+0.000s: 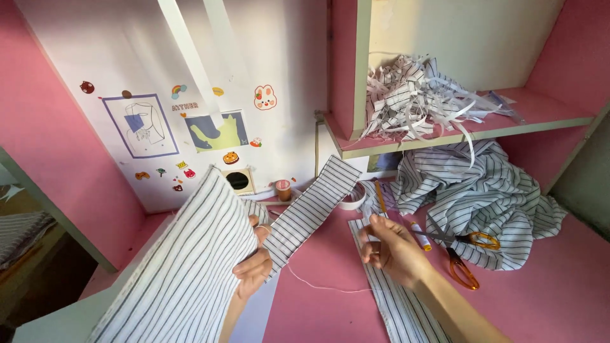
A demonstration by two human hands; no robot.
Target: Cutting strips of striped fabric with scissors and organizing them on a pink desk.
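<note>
My left hand [253,262] grips a large piece of white fabric with dark stripes [190,273], holding it up over the pink desk; a narrower striped strip [314,203] runs from the hand toward the back. My right hand [393,251] is pinched shut on a white thread [318,286], which sags in a curve across the desk from the fabric. Whether a needle is in the fingers is too small to see. Another striped strip [400,311] lies flat under my right forearm.
Orange-handled scissors [464,254] lie right of my right hand, beside a heap of striped cloth [489,190]. A shelf [445,136] holds shredded striped scraps. A brown thread spool [283,188], tape roll [351,200] and pencil [380,197] sit at the back. Stickers cover the white panel [159,127].
</note>
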